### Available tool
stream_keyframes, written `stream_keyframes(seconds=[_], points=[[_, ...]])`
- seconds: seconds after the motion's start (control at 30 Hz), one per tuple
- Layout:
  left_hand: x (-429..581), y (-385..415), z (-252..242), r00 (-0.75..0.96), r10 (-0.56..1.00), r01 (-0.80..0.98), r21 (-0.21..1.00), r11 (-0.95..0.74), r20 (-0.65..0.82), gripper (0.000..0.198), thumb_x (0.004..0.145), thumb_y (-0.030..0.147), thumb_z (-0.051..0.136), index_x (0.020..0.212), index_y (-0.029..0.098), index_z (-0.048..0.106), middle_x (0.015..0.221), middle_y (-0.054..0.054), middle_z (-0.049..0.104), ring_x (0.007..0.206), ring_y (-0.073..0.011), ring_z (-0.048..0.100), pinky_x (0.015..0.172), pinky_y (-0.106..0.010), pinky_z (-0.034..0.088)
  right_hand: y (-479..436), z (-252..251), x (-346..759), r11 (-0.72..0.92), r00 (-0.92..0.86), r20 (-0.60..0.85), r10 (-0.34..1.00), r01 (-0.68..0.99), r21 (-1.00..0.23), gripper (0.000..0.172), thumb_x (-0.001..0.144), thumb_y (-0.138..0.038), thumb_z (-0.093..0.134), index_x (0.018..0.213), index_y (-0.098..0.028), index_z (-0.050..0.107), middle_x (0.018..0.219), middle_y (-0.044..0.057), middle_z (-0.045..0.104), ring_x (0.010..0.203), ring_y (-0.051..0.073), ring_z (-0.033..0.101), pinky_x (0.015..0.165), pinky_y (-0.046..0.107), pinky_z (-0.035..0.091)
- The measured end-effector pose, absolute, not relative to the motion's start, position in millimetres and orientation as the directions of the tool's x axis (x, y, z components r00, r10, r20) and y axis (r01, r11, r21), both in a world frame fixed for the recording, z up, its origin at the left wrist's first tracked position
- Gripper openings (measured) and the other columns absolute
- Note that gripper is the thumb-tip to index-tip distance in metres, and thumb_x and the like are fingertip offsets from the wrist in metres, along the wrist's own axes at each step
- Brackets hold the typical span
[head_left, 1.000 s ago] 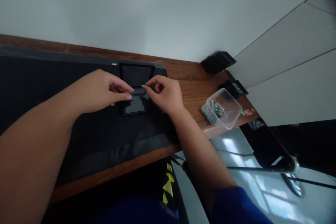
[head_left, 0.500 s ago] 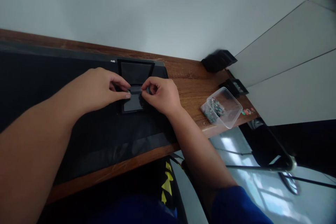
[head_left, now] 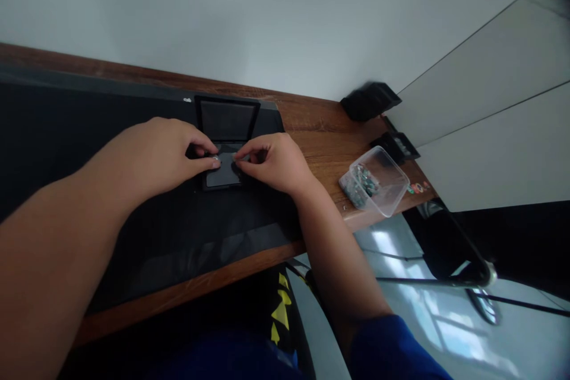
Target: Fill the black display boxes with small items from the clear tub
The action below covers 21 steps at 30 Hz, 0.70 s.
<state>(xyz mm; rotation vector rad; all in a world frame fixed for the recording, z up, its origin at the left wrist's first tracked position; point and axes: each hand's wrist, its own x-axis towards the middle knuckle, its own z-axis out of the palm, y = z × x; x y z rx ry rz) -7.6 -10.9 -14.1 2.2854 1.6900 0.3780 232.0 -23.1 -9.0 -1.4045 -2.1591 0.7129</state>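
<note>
Had an open black rectangular case [head_left: 217, 179] near the far right corner of the black mat [head_left: 178, 237], partly hidden between left hand [head_left: 164, 145], finger and thumb slightly parted, and right hand [head_left: 279, 160], pinched nearly closed; couldn't tell of anything gripped. Saw a clear plastic tub [head_left: 392, 190] by the near edge of the brown wooden worktop [head_left: 312, 127], angular black containers [head_left: 369, 101] farther back, white wall [head_left: 222, 18] behind.
</note>
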Motion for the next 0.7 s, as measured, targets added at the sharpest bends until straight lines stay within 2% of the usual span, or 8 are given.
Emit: stream_keyframes(seconds=[0.07,0.17,0.23,0.43,0.57,0.7], points=[[-7,-12,-13,0.336,0.941,0.870,0.375,-0.321,0.028,0.047,0.086,0.062,0.062,0.107,0.030,0.090,0.084,0.002,0.079,0.078,-0.0230,0.072,0.081,-0.035,0.057,-23,-6,235,0.342,-0.386,0.081,0.919,0.676,-0.653,0.018,0.087,-0.022,0.082,0.104,-0.023,0.089,0.076,-0.003,0.072,0.071,0.013,0.062,0.065,0.027,0.037],[-5,-13,-8,0.372,0.923,0.875,0.369,-0.313,-0.098,0.048,0.087,0.060,0.064,0.117,0.032,0.089,0.085,-0.002,0.081,0.077,-0.0257,0.072,0.080,-0.036,0.054,-22,-4,238,0.324,-0.384,0.052,0.922,0.691,-0.646,0.030,0.087,-0.024,0.085,0.117,-0.021,0.086,0.081,-0.003,0.073,0.073,0.012,0.061,0.067,0.026,0.037],[-4,-14,-4,0.380,0.914,0.879,0.363,-0.309,-0.144,0.049,0.089,0.059,0.063,0.121,0.032,0.087,0.086,-0.003,0.082,0.076,-0.0258,0.071,0.079,-0.036,0.052,-21,-3,239,0.302,-0.368,0.026,0.929,0.717,-0.628,0.030,0.090,-0.028,0.085,0.119,-0.020,0.086,0.082,-0.002,0.073,0.074,0.012,0.060,0.068,0.027,0.037],[-2,-17,0,0.351,0.931,0.890,0.345,-0.297,-0.103,0.051,0.093,0.058,0.054,0.122,0.032,0.087,0.084,-0.002,0.079,0.073,-0.0231,0.067,0.072,-0.035,0.047,-21,-7,234,0.317,-0.364,0.033,0.931,0.758,-0.570,0.020,0.099,-0.034,0.081,0.113,-0.023,0.088,0.082,-0.001,0.074,0.075,0.013,0.060,0.069,0.028,0.035],[0,-14,-7,0.320,0.943,0.894,0.361,-0.266,-0.097,0.045,0.091,0.059,0.060,0.118,0.037,0.089,0.078,-0.003,0.077,0.072,-0.0245,0.068,0.071,-0.036,0.048,-23,-11,224,0.367,-0.368,0.107,0.924,0.766,-0.528,0.017,0.100,-0.035,0.079,0.110,-0.025,0.088,0.080,-0.001,0.072,0.075,0.014,0.061,0.069,0.028,0.035],[0,-14,-11,0.335,0.940,0.890,0.347,-0.297,-0.056,0.045,0.094,0.058,0.058,0.119,0.036,0.089,0.075,0.000,0.076,0.072,-0.0222,0.068,0.073,-0.034,0.048,-20,-12,232,0.413,-0.388,0.175,0.905,0.702,-0.580,0.016,0.098,-0.034,0.079,0.107,-0.022,0.086,0.078,-0.002,0.068,0.073,0.013,0.058,0.069,0.028,0.036]])
